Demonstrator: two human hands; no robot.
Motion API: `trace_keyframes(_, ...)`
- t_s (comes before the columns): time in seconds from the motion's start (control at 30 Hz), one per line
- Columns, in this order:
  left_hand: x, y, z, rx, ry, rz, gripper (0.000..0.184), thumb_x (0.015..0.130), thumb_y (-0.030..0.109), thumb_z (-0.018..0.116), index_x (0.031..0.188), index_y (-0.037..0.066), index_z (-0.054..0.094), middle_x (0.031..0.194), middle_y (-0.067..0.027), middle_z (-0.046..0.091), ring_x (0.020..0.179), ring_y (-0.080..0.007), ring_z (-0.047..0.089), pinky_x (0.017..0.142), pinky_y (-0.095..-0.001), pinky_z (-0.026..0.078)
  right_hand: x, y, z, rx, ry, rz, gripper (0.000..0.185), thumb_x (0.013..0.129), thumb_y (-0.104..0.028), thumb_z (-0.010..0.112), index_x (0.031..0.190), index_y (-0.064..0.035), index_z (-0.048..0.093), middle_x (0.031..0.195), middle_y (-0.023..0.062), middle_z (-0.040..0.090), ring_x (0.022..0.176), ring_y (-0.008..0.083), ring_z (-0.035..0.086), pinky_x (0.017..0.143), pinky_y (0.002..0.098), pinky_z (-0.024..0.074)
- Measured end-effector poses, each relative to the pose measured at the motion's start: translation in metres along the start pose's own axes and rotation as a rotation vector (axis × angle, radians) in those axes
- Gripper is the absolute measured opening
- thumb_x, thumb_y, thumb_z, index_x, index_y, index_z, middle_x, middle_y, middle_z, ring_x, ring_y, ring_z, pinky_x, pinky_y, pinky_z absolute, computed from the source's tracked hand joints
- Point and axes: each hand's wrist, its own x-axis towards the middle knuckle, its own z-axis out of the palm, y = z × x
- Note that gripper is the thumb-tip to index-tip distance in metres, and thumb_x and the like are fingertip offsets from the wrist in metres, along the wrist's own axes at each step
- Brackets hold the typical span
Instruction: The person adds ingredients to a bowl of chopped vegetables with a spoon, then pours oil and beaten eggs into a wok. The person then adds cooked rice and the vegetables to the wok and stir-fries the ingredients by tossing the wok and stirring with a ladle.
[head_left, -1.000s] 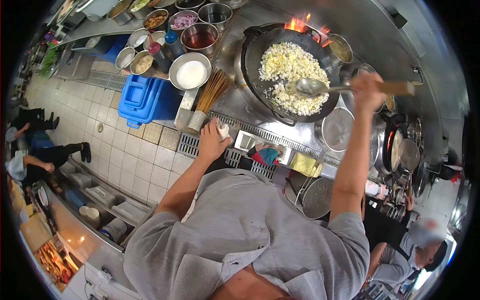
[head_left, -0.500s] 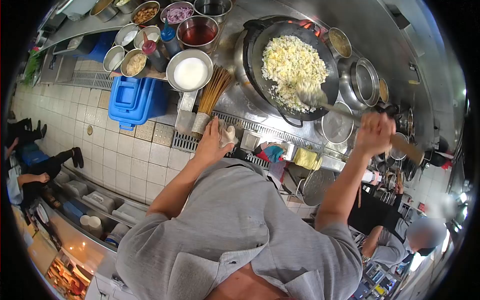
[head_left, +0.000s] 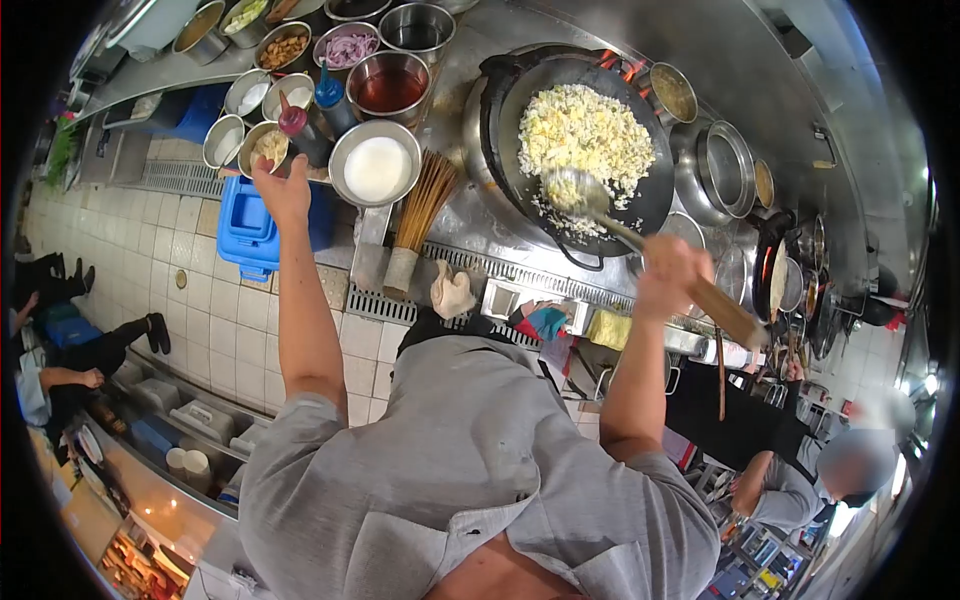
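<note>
My right hand (head_left: 675, 277) is wrapped round the wooden handle of a ladle (head_left: 718, 305). The ladle's blurred bowl is in pale, chopped white and yellow food (head_left: 580, 140) in a black wok (head_left: 650, 205). My left hand (head_left: 283, 195) is at the near rim of a small metal bowl of beige bits (head_left: 270, 147), thumb and forefinger apart, with nothing visible between them. A crumpled white cloth (head_left: 453, 290) lies by the counter's front edge, beside a bamboo whisk (head_left: 423, 215) and a metal bowl of white powder or liquid (head_left: 376, 170).
Flames (head_left: 618, 65) show behind the wok. Squeeze bottles (head_left: 335, 100) and a bowl of red liquid (head_left: 390, 85) stand at the upper left. Below them is a blue bin (head_left: 248, 225). A co-worker (head_left: 790, 500) is at the lower right, and another person stands far left.
My left hand has let go of the white cloth and moved up and left to the small bowls. My right hand has swung left, carrying the ladle toward the wok's near left side.
</note>
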Motion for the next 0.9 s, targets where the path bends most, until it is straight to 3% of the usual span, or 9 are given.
trace_keyframes(0.13,0.018,0.0,0.022,-0.17,-0.238,0.028,0.086,0.074,0.015,0.08,0.144,-0.005,0.034,0.127,-0.0222,0.053,0.105,-0.0307,0.059,0.095,-0.0376,0.048,0.059,0.088,-0.026,-0.566,0.089,0.04,0.03,0.09,0.0,0.057,0.068,-0.0073,0.04,0.061,0.0028,0.044,0.054,0.0112,0.043,0.045,0.0282,0.0328)
trace_keyframes(0.17,0.021,-0.002,0.025,-0.19,-0.323,0.02,0.08,0.074,0.007,0.078,0.143,-0.001,0.038,0.125,-0.0197,0.058,0.103,-0.0279,0.062,0.093,-0.0353,0.048,0.087,0.066,-0.002,-0.096,0.049,0.074,0.03,0.091,-0.004,0.056,0.067,-0.0084,0.039,0.06,0.0028,0.045,0.05,0.0111,0.041,0.045,0.0284,0.0326)
trace_keyframes(0.27,0.034,-0.035,0.044,-0.188,-0.304,0.169,0.07,0.076,0.006,0.079,0.137,0.002,0.046,0.118,-0.015,0.064,0.099,-0.0226,0.065,0.091,-0.033,0.049,0.108,0.031,0.029,-0.033,0.142,0.114,0.032,0.087,-0.001,0.064,0.062,-0.0067,0.044,0.058,-0.0002,0.046,0.044,0.0075,0.035,0.039,0.0268,0.0268)
trace_keyframes(0.3,0.032,-0.03,0.043,-0.2,-0.303,0.15,0.067,0.076,0.008,0.081,0.135,0.002,0.048,0.116,-0.0141,0.065,0.099,-0.0216,0.065,0.091,-0.0328,0.049,0.096,0.035,0.039,-0.007,0.117,0.063,0.029,0.086,0.001,0.062,0.063,-0.0062,0.046,0.058,-0.0006,0.046,0.045,0.0079,0.039,0.041,0.0252,0.0309)
trace_keyframes(0.4,0.023,-0.006,0.039,-0.193,-0.29,0.117,0.061,0.077,0.014,0.084,0.129,0.001,0.054,0.112,-0.0117,0.068,0.098,-0.0197,0.066,0.091,-0.0321,0.049,0.072,0.078,0.016,-0.169,0.075,0.155,0.021,0.084,0.0,0.063,0.067,-0.0051,0.051,0.062,0.0018,0.052,0.048,0.0087,0.045,0.042,0.024,0.0366)
trace_keyframes(0.53,0.022,-0.019,0.039,-0.227,-0.245,0.145,0.059,0.08,0.016,0.084,0.129,0.001,0.055,0.113,-0.0109,0.068,0.097,-0.0192,0.065,0.092,-0.0324,0.049,0.155,0.028,-0.027,-0.202,0.234,0.355,0.026,0.083,-0.001,0.06,0.062,-0.0073,0.046,0.056,0.001,0.045,0.044,0.0095,0.04,0.039,0.0265,0.031)
trace_keyframes(0.73,-0.002,0.001,0.014,-0.393,-0.077,0.107,0.062,0.081,0.018,0.084,0.132,-0.001,0.053,0.12,-0.013,0.063,0.103,-0.0195,0.061,0.092,-0.0327,0.049,0.15,0.069,-0.05,-0.046,0.519,0.082,0.029,0.085,-0.002,0.058,0.06,-0.0036,0.044,0.052,0.0036,0.04,0.039,0.0131,0.035,0.038,0.0311,0.0319)
trace_keyframes(0.77,-0.013,0.034,0.0,-0.24,-0.048,0.12,0.059,0.082,0.02,0.083,0.129,-0.002,0.054,0.118,-0.0129,0.064,0.104,-0.0209,0.061,0.092,-0.0338,0.049,0.141,0.068,-0.042,-0.145,0.407,0.087,0.022,0.086,-0.002,0.056,0.065,-0.0011,0.048,0.053,0.0036,0.04,0.039,0.0131,0.034,0.038,0.0313,0.0296)
trace_keyframes(0.9,-0.015,0.049,-0.027,-0.249,-0.045,0.194,0.053,0.085,0.019,0.08,0.127,-0.002,0.055,0.117,-0.0131,0.064,0.106,-0.0216,0.061,0.092,-0.0351,0.049,0.184,0.04,-0.026,-0.127,0.29,0.475,0.019,0.085,-0.002,0.055,0.068,0.0014,0.051,0.053,0.0038,0.04,0.04,0.0131,0.032,0.04,0.0312,0.0278)
